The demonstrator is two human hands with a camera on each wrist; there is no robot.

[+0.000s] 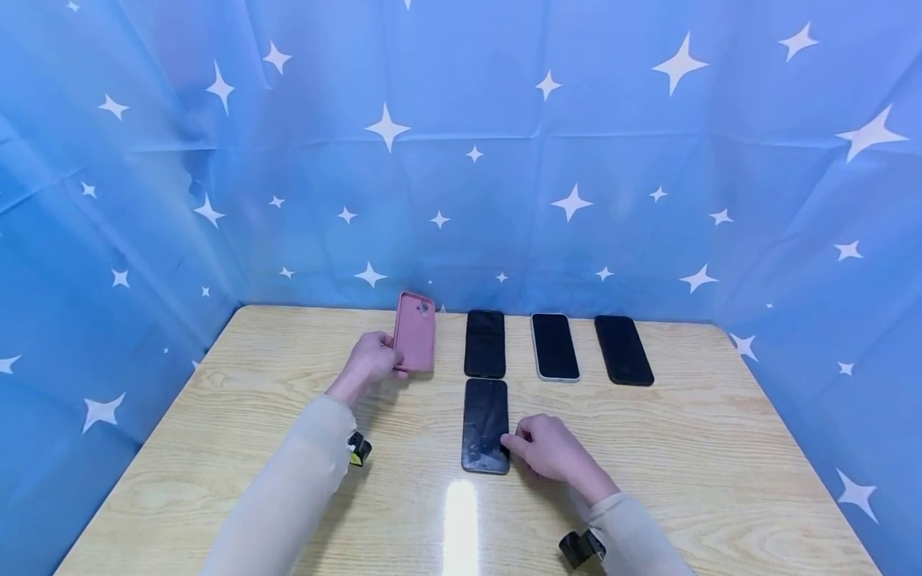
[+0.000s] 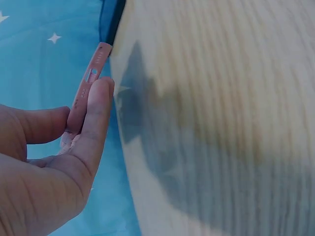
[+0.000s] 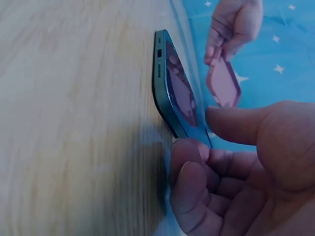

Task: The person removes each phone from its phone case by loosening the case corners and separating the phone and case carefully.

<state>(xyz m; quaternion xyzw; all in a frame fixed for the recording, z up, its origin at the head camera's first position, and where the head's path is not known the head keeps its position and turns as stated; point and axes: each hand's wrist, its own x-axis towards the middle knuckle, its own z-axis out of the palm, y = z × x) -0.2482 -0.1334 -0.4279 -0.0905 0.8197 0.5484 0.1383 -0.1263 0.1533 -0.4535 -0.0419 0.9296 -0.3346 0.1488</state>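
Note:
My left hand (image 1: 370,358) grips a pink phone case (image 1: 415,332) by its lower left side, thumb on one face and fingers on the other. The case is raised off the table and tilted, its hollow inside and camera cutout showing in the head view. In the left wrist view, the case's bottom edge (image 2: 92,81) shows a port slot and small holes. My right hand (image 1: 551,448) pinches the right edge of a dark smartphone (image 1: 484,424) lying screen up, the thumb over its screen side and the fingers curled along its edge. Smudges and reflections mark the screen.
Behind that smartphone lies another black phone (image 1: 486,344), close to its top end. A white-rimmed phone (image 1: 555,346) and a black phone (image 1: 623,350) lie further right. The wooden table (image 1: 720,448) ends against a blue curtain (image 1: 461,176) with white stars.

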